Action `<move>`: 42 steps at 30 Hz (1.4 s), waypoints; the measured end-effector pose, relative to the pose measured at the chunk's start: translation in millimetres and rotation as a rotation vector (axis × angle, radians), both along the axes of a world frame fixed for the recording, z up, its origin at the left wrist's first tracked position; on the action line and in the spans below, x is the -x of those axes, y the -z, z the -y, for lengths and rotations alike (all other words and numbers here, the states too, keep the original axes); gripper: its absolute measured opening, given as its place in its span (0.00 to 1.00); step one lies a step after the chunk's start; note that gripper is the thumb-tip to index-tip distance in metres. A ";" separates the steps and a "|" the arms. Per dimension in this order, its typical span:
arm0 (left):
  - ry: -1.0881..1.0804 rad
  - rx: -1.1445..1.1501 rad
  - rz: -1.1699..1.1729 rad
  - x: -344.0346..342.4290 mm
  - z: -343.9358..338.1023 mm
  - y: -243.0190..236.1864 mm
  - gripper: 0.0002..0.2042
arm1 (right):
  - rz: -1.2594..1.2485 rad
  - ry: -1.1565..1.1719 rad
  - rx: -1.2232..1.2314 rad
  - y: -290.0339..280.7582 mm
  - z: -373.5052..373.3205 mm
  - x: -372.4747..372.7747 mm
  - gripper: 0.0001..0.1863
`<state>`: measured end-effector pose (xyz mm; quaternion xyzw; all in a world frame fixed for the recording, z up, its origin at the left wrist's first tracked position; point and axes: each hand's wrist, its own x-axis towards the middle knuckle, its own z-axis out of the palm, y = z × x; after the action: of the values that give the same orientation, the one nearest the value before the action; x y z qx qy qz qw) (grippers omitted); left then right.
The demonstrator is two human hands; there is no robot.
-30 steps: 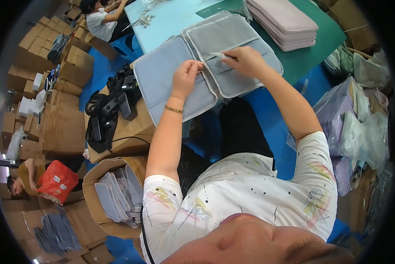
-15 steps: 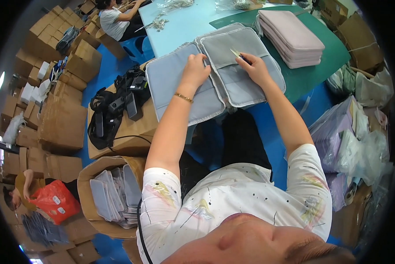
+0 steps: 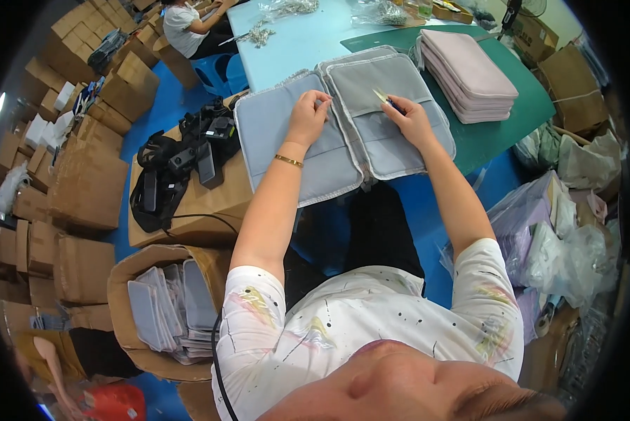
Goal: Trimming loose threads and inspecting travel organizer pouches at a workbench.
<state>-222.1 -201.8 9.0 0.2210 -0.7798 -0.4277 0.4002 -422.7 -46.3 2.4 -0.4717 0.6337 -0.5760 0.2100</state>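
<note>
A grey fabric case (image 3: pixel 294 144) lies spread open like a book in front of me, its padded edges rough and pale. Over its left panel, close to the middle fold, my left hand (image 3: pixel 308 119) is closed with thumb and fingertips together. Whatever the pinch holds, if anything, is too small to make out. Above the right panel's pocket, my right hand (image 3: pixel 412 121) grips a pair of thread snips (image 3: pixel 381 96). The narrow blades point away and to the left, and the dark blue handle is mostly hidden by my fingers.
Pink fabric cases (image 3: pixel 469 67) are stacked on a green mat (image 3: pixel 532 98) at the right. At my left, a carton (image 3: pixel 122 281) holds several grey cases, and black strapped gear (image 3: pixel 181 161) lies on another box. Two other people are at the left.
My left hand has lifted slightly off the case, its fingers drawing into a pinch. My right hand keeps the snips almost in place. The person with the red bag has bent lower.
</note>
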 end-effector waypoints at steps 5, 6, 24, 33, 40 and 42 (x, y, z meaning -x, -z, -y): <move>-0.002 0.095 0.029 -0.2 -5.0 -3.1 0.05 | -0.362 0.058 -0.140 -14.0 -3.9 -7.2 0.23; -0.001 0.087 0.066 -0.9 -5.6 -5.3 0.05 | -0.484 0.055 -0.194 -24.2 -4.9 -15.6 0.24; 0.036 -0.013 0.008 -0.2 6.0 7.4 0.04 | -1.123 0.031 -0.545 -67.5 27.8 -77.3 0.18; 0.064 -0.017 0.041 -2.4 2.5 2.7 0.04 | -1.182 0.012 -0.584 -70.1 30.1 -81.1 0.16; 0.060 -0.099 0.014 -7.0 7.1 2.1 0.04 | -1.114 0.042 -0.563 -70.6 12.1 -59.6 0.16; 0.068 -0.165 -0.069 -4.9 10.6 4.9 0.04 | -0.909 0.178 -0.384 -66.5 -10.6 -41.1 0.16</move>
<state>-217.2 -212.4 4.1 0.2119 -0.7346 -0.5113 0.3925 -381.6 -35.7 68.9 -0.5718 0.7935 -0.2010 -0.0543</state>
